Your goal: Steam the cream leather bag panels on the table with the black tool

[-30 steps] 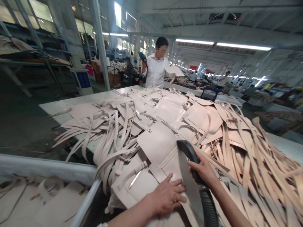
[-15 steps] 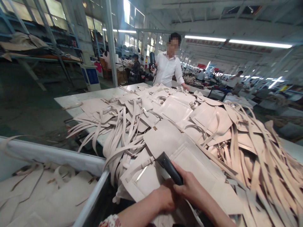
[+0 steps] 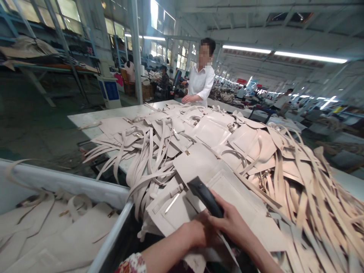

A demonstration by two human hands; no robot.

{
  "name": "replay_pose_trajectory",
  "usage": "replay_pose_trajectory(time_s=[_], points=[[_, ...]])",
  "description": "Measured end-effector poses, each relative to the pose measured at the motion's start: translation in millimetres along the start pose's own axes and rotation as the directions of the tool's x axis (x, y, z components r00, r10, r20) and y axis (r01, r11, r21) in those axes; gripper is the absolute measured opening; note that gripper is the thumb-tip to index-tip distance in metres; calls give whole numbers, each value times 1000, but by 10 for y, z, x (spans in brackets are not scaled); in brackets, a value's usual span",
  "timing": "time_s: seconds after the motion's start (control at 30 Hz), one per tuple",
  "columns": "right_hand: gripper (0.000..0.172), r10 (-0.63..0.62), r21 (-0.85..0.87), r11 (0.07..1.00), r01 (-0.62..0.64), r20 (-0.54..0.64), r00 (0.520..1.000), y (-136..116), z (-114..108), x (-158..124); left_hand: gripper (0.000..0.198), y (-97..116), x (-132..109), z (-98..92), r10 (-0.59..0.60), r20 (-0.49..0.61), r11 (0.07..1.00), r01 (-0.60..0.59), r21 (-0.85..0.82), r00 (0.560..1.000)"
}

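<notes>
My right hand (image 3: 231, 218) is wrapped round a black handheld tool (image 3: 206, 197) with a long, flat-ended body; its exact kind is hard to tell. Tucked beneath it, my left hand (image 3: 197, 229) is closed, its fingers mostly hidden, at a beige leather bag piece (image 3: 227, 248) whose edge shows below both hands. Just ahead lies a beige bag (image 3: 170, 210) with a strap and a slit of metal-looking trim. A larger beige bag (image 3: 196, 161) with a small gold clasp lies beyond the tool.
Many beige bags with loose straps (image 3: 301, 174) cover the white table (image 3: 105, 112). At left, a white-walled bin (image 3: 71, 182) holds more bags. Across the table stands a person in a white shirt (image 3: 200, 81) with a dark blower-like tool (image 3: 176, 79). A metal post (image 3: 135, 57) rises behind.
The person across the table has shifted left, lowered the blower-like tool and brought one hand across the body. My hands keep nearly the same place, the black tool tilting slightly.
</notes>
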State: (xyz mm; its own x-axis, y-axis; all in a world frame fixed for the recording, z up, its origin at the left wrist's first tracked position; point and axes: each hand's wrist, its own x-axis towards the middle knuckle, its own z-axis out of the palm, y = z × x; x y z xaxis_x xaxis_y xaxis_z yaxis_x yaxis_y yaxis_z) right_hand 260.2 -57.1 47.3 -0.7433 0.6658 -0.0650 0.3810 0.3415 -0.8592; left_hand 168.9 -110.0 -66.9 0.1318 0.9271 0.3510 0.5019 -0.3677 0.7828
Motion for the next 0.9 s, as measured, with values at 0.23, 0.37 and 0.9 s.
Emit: replay_pose_trajectory(time_s=[0.23,0.37,0.9], points=[[76,329,129,943,-306,-225,917,321,-287,-699,45,-151,-208,-604,-628,-515,776,429,-462,583],[78,280,154,955,-255,-180,943,522,-204,-851,34,-286,-95,-584,-779,-233,519,390,-761,582],[78,184,433,870,-235,157,970,31,82,-402,11,-321,-172,-368,-637,-509,666,82,-741,578]])
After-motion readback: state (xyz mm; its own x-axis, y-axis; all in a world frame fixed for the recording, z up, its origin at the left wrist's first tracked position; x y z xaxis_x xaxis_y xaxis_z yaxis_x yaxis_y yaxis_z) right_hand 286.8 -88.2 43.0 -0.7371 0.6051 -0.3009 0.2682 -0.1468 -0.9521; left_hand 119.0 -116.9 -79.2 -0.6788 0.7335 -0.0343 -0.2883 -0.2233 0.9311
